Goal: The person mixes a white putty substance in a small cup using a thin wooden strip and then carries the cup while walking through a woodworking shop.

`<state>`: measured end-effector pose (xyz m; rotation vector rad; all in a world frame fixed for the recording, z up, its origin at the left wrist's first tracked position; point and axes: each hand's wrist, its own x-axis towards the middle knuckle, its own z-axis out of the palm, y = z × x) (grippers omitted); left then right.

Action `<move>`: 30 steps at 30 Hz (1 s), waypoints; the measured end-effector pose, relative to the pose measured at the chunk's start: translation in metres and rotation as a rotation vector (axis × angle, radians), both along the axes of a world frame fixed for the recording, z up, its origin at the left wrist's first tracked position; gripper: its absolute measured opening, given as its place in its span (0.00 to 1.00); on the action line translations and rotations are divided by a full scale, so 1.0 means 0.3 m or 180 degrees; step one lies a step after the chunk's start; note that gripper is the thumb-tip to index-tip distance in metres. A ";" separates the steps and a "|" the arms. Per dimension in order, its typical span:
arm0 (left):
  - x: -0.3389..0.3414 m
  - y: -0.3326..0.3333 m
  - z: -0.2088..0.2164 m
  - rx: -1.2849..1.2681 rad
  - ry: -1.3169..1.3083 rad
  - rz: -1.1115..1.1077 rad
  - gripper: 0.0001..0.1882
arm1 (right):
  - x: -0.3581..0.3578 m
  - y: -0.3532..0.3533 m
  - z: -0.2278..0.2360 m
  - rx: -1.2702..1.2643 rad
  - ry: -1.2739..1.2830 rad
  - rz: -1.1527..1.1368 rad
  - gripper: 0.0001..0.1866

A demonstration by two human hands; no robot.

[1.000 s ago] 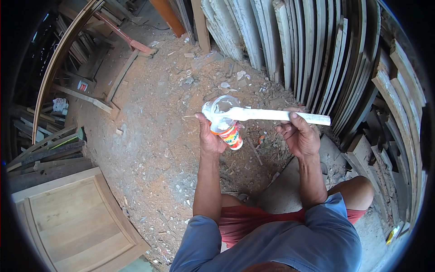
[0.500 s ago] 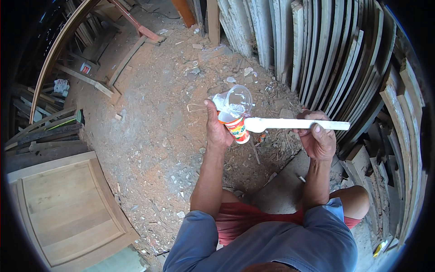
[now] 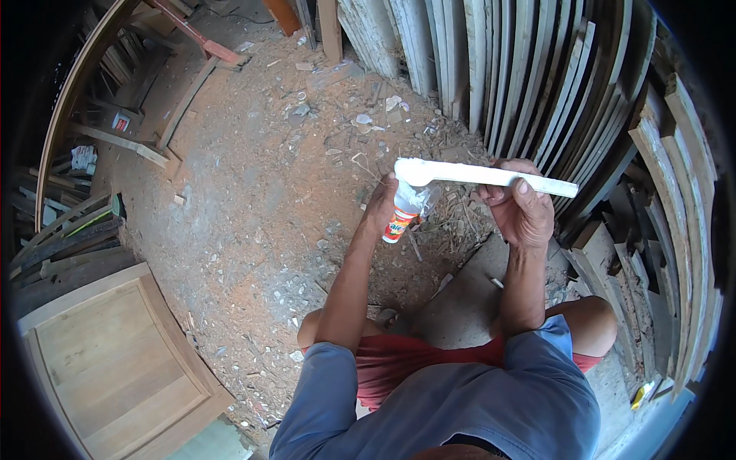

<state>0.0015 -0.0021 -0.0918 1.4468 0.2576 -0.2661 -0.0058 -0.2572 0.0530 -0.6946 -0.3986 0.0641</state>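
Note:
My left hand [image 3: 379, 205] is wrapped round a small orange, red and white printed cup [image 3: 398, 225]. White matter shows at the cup's mouth. A clear plastic cup [image 3: 432, 201], smeared with white, is partly hidden behind it. My right hand [image 3: 527, 213] grips a long white stick [image 3: 475, 175] between thumb and fingers. Level with the ground, the stick points left, and its rounded, white-coated end lies over the mouth of the printed cup. Whether that end touches the rim, I cannot tell.
Many white-edged boards [image 3: 529, 77] lean upright along the right side. A panelled wooden door [image 3: 115, 353] lies at the lower left. Wood scraps [image 3: 69, 230] are piled at the left. Chips and dust cover the ground [image 3: 253, 215]. A yellow-handled tool [image 3: 642, 395] lies at the lower right.
The stick's rounded end has risen from beside the printed cup to over its mouth. The clear cup has tipped away and now shows less. The whole view has shifted slightly.

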 end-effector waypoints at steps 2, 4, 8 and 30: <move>-0.035 -0.020 -0.111 0.0689 0.0407 -0.0773 0.46 | -0.001 0.000 -0.020 0.0021 0.0165 -0.0046 0.17; -0.058 -0.098 -0.145 0.1881 0.0709 -0.1483 0.56 | -0.006 -0.049 -0.058 -0.0030 0.0463 -0.0236 0.17; -0.057 -0.009 -0.234 0.1405 0.0880 -0.1032 0.61 | -0.015 -0.076 -0.096 0.0054 0.0624 -0.0212 0.15; -0.101 0.054 0.507 0.0059 -0.1738 0.0220 0.67 | 0.000 0.003 0.114 -0.2186 -0.1191 -0.0009 0.16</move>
